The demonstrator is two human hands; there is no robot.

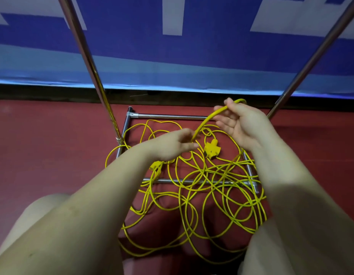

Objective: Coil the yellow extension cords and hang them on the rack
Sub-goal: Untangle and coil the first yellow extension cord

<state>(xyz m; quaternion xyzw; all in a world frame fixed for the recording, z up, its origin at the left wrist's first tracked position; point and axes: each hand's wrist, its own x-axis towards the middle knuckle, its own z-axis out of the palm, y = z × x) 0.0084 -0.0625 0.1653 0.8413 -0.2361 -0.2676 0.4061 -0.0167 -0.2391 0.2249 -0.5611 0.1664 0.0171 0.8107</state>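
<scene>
Red floor (pixel 53 147) fills the low ground, and across it sprawl loose yellow extension cords (pixel 208 187), tangled over the chrome base frame of the rack (pixel 172 116), whose two uprights climb past a blue-and-white banner (pixel 172 56) on the back wall. Right hand (pixel 243 126) pinches one raised arc of cord between thumb and forefinger; left hand (pixel 172 145) curls its fingers around that same strand lower down. Yellow triple-outlet block (pixel 211 150) lies on the floor between them.

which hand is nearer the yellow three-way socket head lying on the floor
Left. The left hand sits just left of the socket head; the right hand is raised above and to its right.
</scene>
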